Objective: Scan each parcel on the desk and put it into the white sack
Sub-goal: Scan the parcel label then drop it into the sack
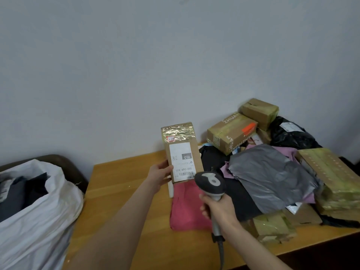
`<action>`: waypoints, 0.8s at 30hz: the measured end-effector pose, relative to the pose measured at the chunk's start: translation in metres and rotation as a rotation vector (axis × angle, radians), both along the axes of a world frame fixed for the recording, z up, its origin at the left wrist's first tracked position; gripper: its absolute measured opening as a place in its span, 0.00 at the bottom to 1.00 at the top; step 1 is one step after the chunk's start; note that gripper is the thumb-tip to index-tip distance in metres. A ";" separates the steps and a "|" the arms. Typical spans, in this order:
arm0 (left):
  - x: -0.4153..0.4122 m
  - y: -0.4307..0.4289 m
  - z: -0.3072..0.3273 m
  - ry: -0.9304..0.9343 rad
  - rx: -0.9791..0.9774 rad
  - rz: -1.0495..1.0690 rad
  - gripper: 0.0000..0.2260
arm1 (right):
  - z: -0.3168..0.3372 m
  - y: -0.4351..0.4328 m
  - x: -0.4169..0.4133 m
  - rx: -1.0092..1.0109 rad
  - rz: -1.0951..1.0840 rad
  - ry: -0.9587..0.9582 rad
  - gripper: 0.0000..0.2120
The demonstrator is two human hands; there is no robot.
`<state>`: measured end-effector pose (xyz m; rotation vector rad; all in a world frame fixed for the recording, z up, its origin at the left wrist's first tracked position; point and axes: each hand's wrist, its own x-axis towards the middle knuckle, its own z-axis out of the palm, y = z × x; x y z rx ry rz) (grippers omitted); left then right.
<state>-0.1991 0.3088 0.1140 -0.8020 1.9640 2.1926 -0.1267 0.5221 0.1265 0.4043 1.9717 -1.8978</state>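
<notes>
Scanning is under way: the left hand (158, 174) grips a cardboard parcel (182, 152) upright above the worktop's (120, 184) middle, the right hand (219, 211) grips the scanner (211, 184) at its label, and next it likely goes left into the white sack (39, 215).

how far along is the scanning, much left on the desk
Some done: the white sack already holds dark parcels. In hand: the left hand holds a cardboard box, label facing the scanner gripped by the right hand. Left: the pink mailer, grey mailer and several taped boxes on the desk.
</notes>
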 end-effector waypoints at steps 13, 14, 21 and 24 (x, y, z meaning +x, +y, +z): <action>-0.003 -0.009 0.001 0.062 -0.069 0.019 0.18 | 0.019 -0.028 0.026 0.149 0.071 -0.013 0.11; -0.003 -0.010 0.002 0.063 -0.076 0.023 0.18 | 0.020 -0.029 0.027 0.142 0.066 -0.016 0.11; 0.001 -0.010 0.006 0.081 -0.086 0.055 0.17 | 0.025 -0.031 0.034 0.157 0.067 -0.014 0.10; 0.004 -0.009 0.008 0.078 -0.096 0.065 0.17 | 0.027 -0.031 0.037 0.166 0.073 0.003 0.10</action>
